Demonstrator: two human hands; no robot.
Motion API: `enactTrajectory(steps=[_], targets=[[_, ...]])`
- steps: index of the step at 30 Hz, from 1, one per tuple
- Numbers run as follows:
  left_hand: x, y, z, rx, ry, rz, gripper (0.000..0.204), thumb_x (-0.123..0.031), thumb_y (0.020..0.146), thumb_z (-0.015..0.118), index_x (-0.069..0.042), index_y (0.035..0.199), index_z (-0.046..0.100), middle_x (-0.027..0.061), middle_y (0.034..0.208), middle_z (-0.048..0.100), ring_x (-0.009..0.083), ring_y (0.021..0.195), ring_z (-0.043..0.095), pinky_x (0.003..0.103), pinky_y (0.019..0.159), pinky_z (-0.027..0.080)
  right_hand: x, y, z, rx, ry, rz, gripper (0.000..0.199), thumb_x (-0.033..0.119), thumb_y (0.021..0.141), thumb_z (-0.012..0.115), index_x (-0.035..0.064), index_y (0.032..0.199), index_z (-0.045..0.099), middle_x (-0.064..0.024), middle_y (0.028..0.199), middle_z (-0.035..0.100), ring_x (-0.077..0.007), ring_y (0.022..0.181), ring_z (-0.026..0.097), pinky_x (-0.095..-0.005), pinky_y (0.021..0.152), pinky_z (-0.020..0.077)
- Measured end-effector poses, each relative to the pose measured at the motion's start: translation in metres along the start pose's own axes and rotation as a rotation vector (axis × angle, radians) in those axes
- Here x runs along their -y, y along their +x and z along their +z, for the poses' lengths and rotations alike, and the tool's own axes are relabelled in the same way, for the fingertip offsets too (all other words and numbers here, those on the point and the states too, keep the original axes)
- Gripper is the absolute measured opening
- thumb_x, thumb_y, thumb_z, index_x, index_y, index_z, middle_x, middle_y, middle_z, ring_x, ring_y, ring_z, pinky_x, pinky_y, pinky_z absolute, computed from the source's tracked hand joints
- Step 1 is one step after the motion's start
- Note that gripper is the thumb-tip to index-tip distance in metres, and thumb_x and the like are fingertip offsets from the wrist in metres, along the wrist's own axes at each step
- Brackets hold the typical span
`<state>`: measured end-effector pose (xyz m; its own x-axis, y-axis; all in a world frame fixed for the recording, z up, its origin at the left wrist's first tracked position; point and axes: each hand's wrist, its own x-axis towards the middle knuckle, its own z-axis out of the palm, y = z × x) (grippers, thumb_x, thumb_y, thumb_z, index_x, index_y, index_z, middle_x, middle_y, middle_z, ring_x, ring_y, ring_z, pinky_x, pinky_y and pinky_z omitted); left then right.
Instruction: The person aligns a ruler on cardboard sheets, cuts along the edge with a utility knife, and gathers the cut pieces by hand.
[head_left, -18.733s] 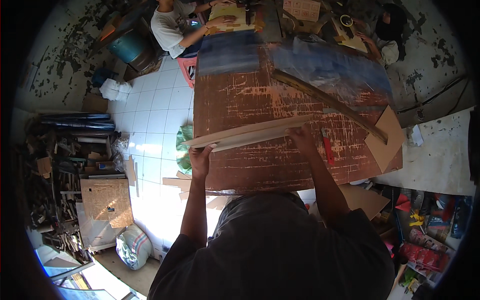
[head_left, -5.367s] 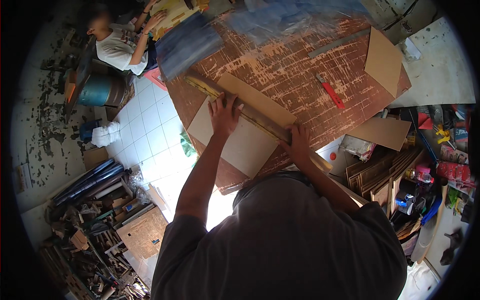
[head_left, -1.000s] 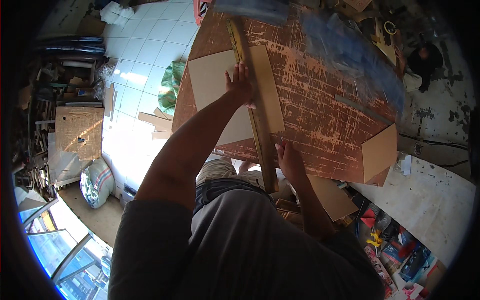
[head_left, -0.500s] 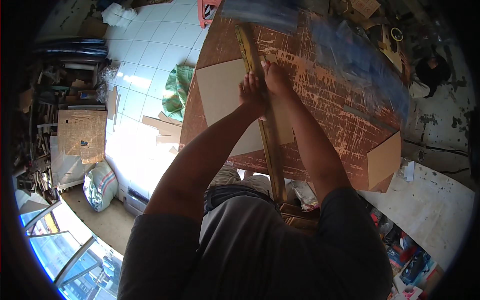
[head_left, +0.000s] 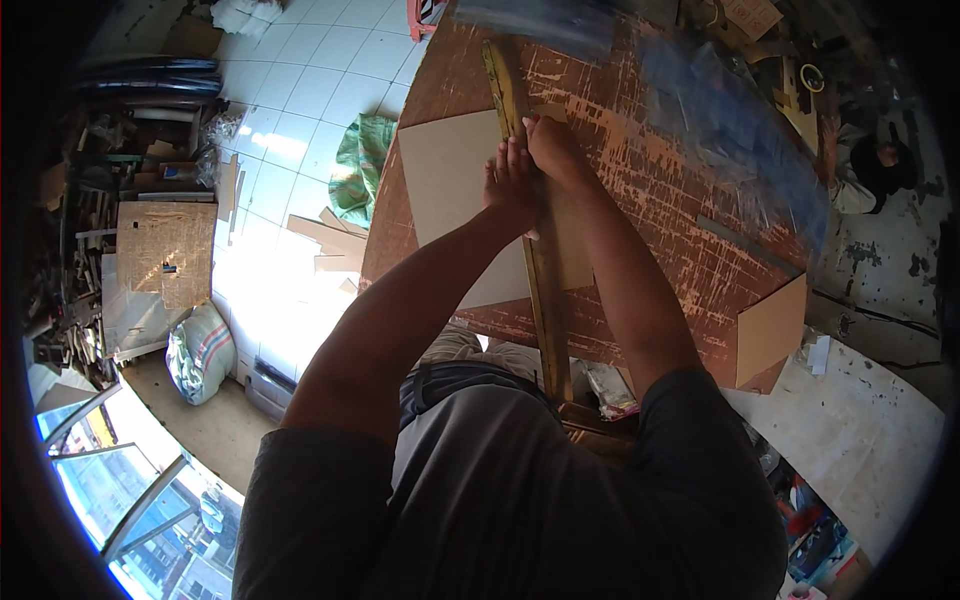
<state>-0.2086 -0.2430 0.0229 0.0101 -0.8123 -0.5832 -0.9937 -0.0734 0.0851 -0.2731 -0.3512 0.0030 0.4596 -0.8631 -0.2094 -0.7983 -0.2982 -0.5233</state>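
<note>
A long, worn yellowish straight bar (head_left: 541,300) lies across a pale board sheet (head_left: 450,180) on the worktable, its near end reaching toward my waist. My left hand (head_left: 511,188) rests on the bar, fingers stretched forward and held down on it, thumb on its right side. Just right of the bar, my right hand (head_left: 556,150) is closed, with its thumb toward the bar's edge. Whatever sits inside its fingers is hidden. A strip of the sheet shows to the right of the bar, under my right wrist.
The scratched reddish-brown tabletop (head_left: 650,190) carries clear plastic sheeting (head_left: 730,130), a thin grey strip (head_left: 745,245) and a tan board piece (head_left: 770,330) at its right corner. A green sack (head_left: 360,170) and cardboard offcuts (head_left: 325,238) lie on the tiled floor at left.
My right hand has shifted slightly forward and closer to the bar, its fingers now more curled. My left hand stays on the bar. The whole view has shifted a little.
</note>
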Motion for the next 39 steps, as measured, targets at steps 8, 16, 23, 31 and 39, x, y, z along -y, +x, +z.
enactTrajectory(steps=[8, 16, 23, 31, 39], targets=[[0.000, 0.003, 0.005, -0.045, -0.021, 0.010, 0.143, -0.051, 0.060, 0.090, 0.006, 0.153, -0.003, 0.0307, 0.160, -0.007, 0.0428, 0.151, -0.002, 0.055, 0.120, 0.019, -0.028, -0.048, 0.025, -0.049, 0.073, 0.039, 0.043, 0.033, 0.102, 0.045, -0.0064, 0.101, 0.063, -0.0295, 0.091, 0.068, -0.0458, 0.092, 0.066, -0.0522, 0.082, 0.0522], [0.002, 0.009, 0.011, -0.060, 0.066, 0.005, 0.143, -0.055, 0.061, 0.088, 0.011, 0.152, -0.001, 0.0344, 0.159, -0.008, 0.0460, 0.150, -0.002, 0.056, 0.119, 0.019, -0.044, -0.244, 0.026, 0.070, -0.019, 0.144, 0.040, 0.038, 0.104, 0.044, 0.0008, 0.096, 0.054, -0.0234, 0.075, 0.066, -0.0422, 0.071, 0.067, -0.0512, 0.061, 0.0546], [-0.005, 0.006, 0.003, -0.026, 0.112, 0.028, 0.147, -0.059, 0.059, 0.087, 0.013, 0.151, -0.002, 0.0367, 0.157, -0.008, 0.0471, 0.149, 0.000, 0.055, 0.118, 0.022, -0.064, -0.357, 0.015, 0.141, 0.006, 0.209, 0.035, 0.033, 0.104, 0.047, -0.0010, 0.101, 0.055, -0.0246, 0.078, 0.065, -0.0449, 0.072, 0.065, -0.0527, 0.065, 0.0507], [0.003, 0.005, 0.009, -0.011, 0.076, -0.021, 0.148, -0.058, 0.059, 0.088, 0.012, 0.151, -0.004, 0.0355, 0.158, -0.012, 0.0463, 0.150, -0.004, 0.055, 0.119, 0.020, -0.039, -0.214, -0.041, 0.044, 0.074, 0.215, 0.036, 0.031, 0.106, 0.042, -0.0019, 0.103, 0.056, -0.0273, 0.080, 0.065, -0.0460, 0.081, 0.065, -0.0535, 0.067, 0.0502], [-0.005, 0.003, -0.001, 0.013, 0.051, 0.004, 0.144, -0.054, 0.061, 0.089, 0.012, 0.151, -0.002, 0.0341, 0.158, -0.013, 0.0457, 0.150, -0.005, 0.055, 0.120, 0.019, -0.024, -0.020, 0.002, -0.128, -0.060, 0.061, 0.045, 0.039, 0.103, 0.043, -0.0025, 0.102, 0.060, -0.0252, 0.088, 0.069, -0.0435, 0.089, 0.068, -0.0526, 0.079, 0.0534]])
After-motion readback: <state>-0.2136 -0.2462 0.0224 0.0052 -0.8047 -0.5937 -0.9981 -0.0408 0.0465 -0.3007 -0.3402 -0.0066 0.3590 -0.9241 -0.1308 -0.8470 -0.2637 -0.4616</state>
